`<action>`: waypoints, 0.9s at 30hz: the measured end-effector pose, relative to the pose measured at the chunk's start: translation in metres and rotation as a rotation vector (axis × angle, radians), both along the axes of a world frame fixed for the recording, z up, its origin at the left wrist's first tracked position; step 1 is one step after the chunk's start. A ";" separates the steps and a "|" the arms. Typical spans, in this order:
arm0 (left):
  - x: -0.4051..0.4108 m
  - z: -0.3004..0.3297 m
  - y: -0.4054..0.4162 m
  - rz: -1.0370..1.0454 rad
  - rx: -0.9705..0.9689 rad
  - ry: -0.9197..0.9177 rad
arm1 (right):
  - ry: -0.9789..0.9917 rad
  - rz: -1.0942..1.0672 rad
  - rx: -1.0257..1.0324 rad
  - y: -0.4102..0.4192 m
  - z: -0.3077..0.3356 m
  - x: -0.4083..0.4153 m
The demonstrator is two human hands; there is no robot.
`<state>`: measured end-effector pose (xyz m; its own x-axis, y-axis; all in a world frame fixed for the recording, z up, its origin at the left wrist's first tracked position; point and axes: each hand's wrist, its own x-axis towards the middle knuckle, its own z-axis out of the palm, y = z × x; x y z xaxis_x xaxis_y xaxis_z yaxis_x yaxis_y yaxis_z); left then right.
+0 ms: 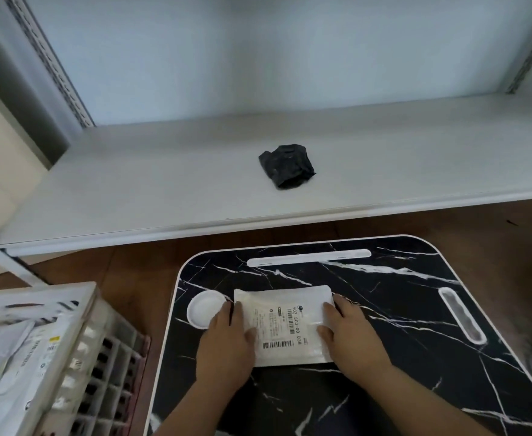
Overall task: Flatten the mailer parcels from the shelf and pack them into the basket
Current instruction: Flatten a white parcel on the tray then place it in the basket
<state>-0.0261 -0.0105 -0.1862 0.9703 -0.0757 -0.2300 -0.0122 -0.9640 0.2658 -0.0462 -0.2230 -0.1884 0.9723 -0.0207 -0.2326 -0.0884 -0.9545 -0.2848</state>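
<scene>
We press our left hand (227, 343) and right hand (351, 335), fingers flat, on the white mailer (285, 322) lying on the worktop (400, 357).

Only legible bit is on the white mailer (285, 325): its shipping label reads "502 303-00 038", printed sideways between the two sets of fingers (231, 313). Barcodes sit beside it, plus tiny print too blurry to read. Labels in the basket (88, 335) are unreadable.
</scene>
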 end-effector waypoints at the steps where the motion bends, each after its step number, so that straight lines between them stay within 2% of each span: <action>1: -0.002 -0.003 -0.004 -0.025 0.018 0.026 | -0.027 0.005 -0.010 0.003 -0.002 0.003; 5: -0.002 -0.012 -0.014 -0.032 0.130 -0.075 | -0.187 -0.023 -0.101 0.016 -0.010 0.013; 7: 0.003 -0.017 -0.017 -0.060 0.100 -0.175 | -0.210 -0.004 -0.144 0.018 -0.014 0.017; 10: 0.008 -0.036 -0.020 -0.132 0.098 -0.156 | -0.217 0.183 -0.210 0.024 -0.033 0.020; 13: 0.013 -0.050 -0.021 -0.148 0.074 -0.201 | -0.257 0.262 -0.240 0.028 -0.039 0.027; 17: 0.020 -0.057 -0.017 -0.209 0.069 -0.226 | -0.252 0.343 -0.220 0.028 -0.039 0.040; 27: 0.024 -0.062 -0.015 -0.271 0.044 -0.311 | -0.220 0.342 -0.197 0.027 -0.049 0.040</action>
<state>-0.0025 -0.0257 -0.2484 0.9402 -0.3350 0.0619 -0.3407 -0.9251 0.1678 -0.0058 -0.1961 -0.2371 0.9570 0.2868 -0.0439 0.2834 -0.9563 -0.0715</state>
